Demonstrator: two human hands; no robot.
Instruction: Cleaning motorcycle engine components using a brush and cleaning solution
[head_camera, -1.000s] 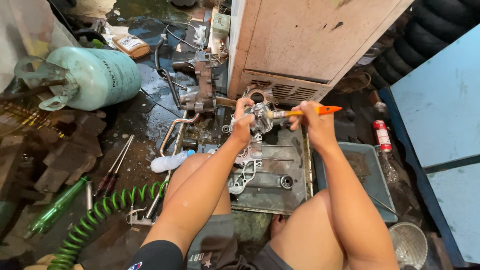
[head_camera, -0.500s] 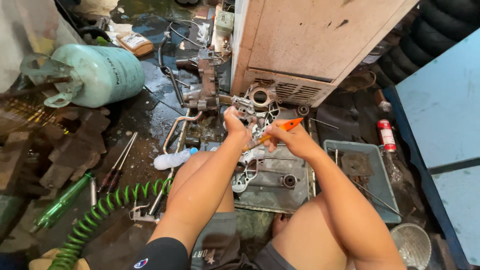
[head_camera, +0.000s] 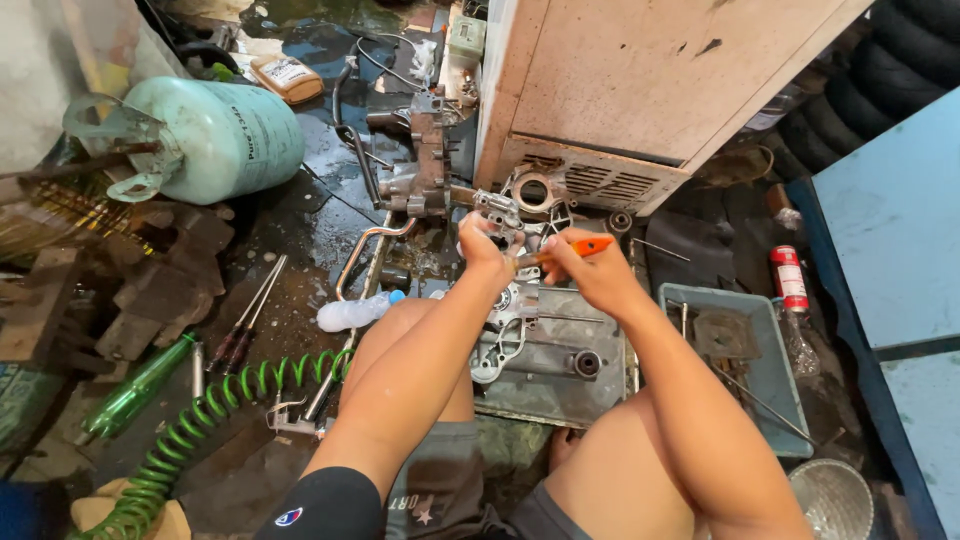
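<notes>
My left hand (head_camera: 487, 253) grips a small grey metal engine part (head_camera: 503, 214), held up in front of me. My right hand (head_camera: 590, 272) is closed around an orange-handled tool (head_camera: 583, 246) whose tip points left at that part. Both hands hover above a flat metal engine cover (head_camera: 556, 352) lying on the ground between my knees. Another grey casting with a round opening (head_camera: 536, 192) sits just beyond the hands.
A pale green gas cylinder (head_camera: 225, 136) lies far left. A green coiled air hose (head_camera: 205, 408), two screwdrivers (head_camera: 245, 318) and a clear plastic bottle (head_camera: 354, 311) lie on the wet floor. A grey parts tray (head_camera: 735, 350), a red spray can (head_camera: 790, 278) and a beige metal cabinet (head_camera: 640, 90) stand right.
My right hand has come down and left with the orange tool, closing in on the part in my left hand. The left hand dropped slightly too.
</notes>
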